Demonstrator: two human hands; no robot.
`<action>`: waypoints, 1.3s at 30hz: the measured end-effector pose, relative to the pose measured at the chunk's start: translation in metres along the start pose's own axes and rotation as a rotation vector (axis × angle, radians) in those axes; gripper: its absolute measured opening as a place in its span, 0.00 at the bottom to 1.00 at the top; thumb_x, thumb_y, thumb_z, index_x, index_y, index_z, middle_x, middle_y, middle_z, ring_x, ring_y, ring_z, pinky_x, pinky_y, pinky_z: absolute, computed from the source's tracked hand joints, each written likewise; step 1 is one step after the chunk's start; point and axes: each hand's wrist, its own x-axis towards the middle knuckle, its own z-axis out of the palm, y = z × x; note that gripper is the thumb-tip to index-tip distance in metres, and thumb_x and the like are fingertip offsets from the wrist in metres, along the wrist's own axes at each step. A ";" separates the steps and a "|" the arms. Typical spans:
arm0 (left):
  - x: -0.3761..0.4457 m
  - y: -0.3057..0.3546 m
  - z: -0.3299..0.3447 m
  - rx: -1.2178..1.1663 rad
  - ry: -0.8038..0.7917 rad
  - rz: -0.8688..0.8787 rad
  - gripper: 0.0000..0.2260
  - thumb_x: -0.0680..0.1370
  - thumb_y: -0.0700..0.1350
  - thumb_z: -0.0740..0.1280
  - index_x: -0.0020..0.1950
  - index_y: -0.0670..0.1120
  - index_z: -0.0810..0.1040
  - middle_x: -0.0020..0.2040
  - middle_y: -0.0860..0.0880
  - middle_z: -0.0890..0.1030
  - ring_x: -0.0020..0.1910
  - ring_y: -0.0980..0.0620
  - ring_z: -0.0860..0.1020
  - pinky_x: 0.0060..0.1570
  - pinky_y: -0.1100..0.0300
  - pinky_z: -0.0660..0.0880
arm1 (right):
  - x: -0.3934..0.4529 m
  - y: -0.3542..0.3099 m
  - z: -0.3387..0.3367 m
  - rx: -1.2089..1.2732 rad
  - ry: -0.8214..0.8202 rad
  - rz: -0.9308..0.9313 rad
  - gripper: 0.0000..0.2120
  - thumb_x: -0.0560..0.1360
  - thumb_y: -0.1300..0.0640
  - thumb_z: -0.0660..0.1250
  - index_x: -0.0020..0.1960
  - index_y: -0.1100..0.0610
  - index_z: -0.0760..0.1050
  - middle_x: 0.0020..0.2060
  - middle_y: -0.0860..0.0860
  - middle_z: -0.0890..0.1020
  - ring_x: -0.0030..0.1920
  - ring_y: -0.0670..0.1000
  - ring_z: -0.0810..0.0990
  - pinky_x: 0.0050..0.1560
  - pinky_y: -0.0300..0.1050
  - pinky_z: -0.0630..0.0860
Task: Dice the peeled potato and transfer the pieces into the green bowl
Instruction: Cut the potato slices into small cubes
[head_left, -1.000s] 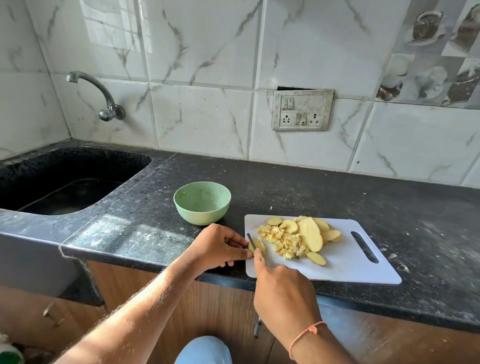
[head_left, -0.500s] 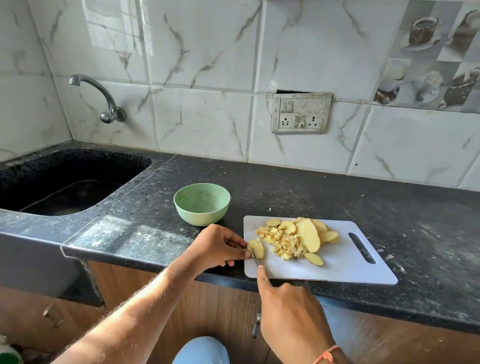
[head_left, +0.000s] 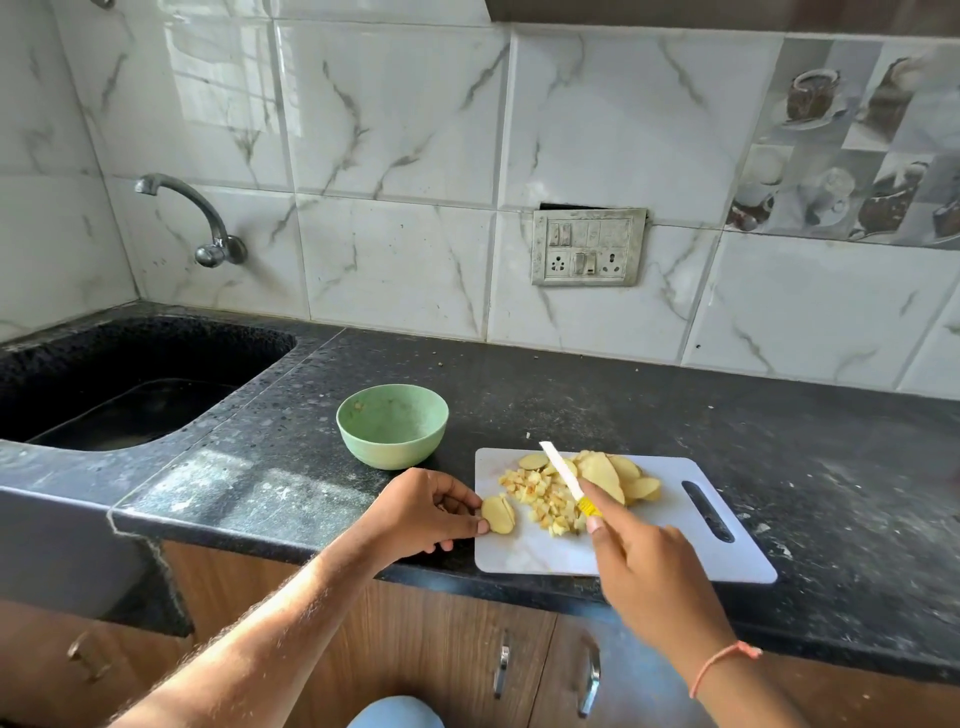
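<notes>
Peeled potato, pale yellow, lies cut up on a white rectangular plastic cutting board (head_left: 670, 551). Three lots noted: a heap of small diced cubes (head_left: 545, 499) at the board's middle; a stack of uncut oval slices (head_left: 618, 478) at the far side, just right of the cubes; and a short stack of slices (head_left: 498, 514) at the board's left edge, already scored lengthwise.

Left hand (head_left: 423, 512): grip closed on the left-edge stack, fingertips and thumb pinching it from the left, the hand otherwise resting on the bench beyond the board. Right hand (head_left: 649, 561): grip closed round the yellow handle of a small knife with a white blade (head_left: 563, 470). The blade is raised off the board, pointing away and to the left, over the cubes.

Round pale green bowl (head_left: 392, 426) stands upright on the bench, just beyond the board's far left corner, apart from it. Only specks or smears show inside it.

Bench: black speckled stone (head_left: 675, 405), dusty with pale scuffs, the board set near its front edge. A sunken black sink (head_left: 130, 384) occupies the left end, with a metal wall tap (head_left: 202, 223) above. Wall behind is white marble-pattern tile, carrying a grimy switch-and-socket plate (head_left: 589, 247); tiles printed with cups at upper right. Brown wooden cupboard doors with metal handles (head_left: 501, 662) sit below the bench.
</notes>
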 end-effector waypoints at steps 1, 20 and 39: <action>-0.001 -0.001 0.001 0.002 0.002 0.012 0.13 0.72 0.48 0.83 0.54 0.52 0.85 0.41 0.53 0.86 0.30 0.56 0.79 0.27 0.63 0.73 | 0.006 0.015 0.002 0.126 -0.007 0.026 0.21 0.84 0.54 0.63 0.74 0.37 0.72 0.22 0.45 0.68 0.25 0.48 0.67 0.27 0.42 0.62; 0.027 0.053 -0.021 0.698 -0.404 0.300 0.23 0.76 0.53 0.76 0.69 0.68 0.75 0.69 0.66 0.71 0.44 0.74 0.76 0.44 0.71 0.68 | 0.020 0.056 0.013 0.592 -0.055 0.134 0.18 0.85 0.53 0.63 0.72 0.38 0.75 0.41 0.59 0.85 0.39 0.66 0.79 0.44 0.57 0.82; 0.018 0.027 0.001 0.593 -0.072 0.349 0.18 0.66 0.66 0.79 0.51 0.60 0.86 0.58 0.68 0.73 0.38 0.60 0.79 0.40 0.61 0.77 | 0.020 0.054 0.012 0.646 -0.058 0.096 0.18 0.85 0.51 0.63 0.70 0.32 0.75 0.55 0.66 0.81 0.55 0.70 0.78 0.57 0.61 0.79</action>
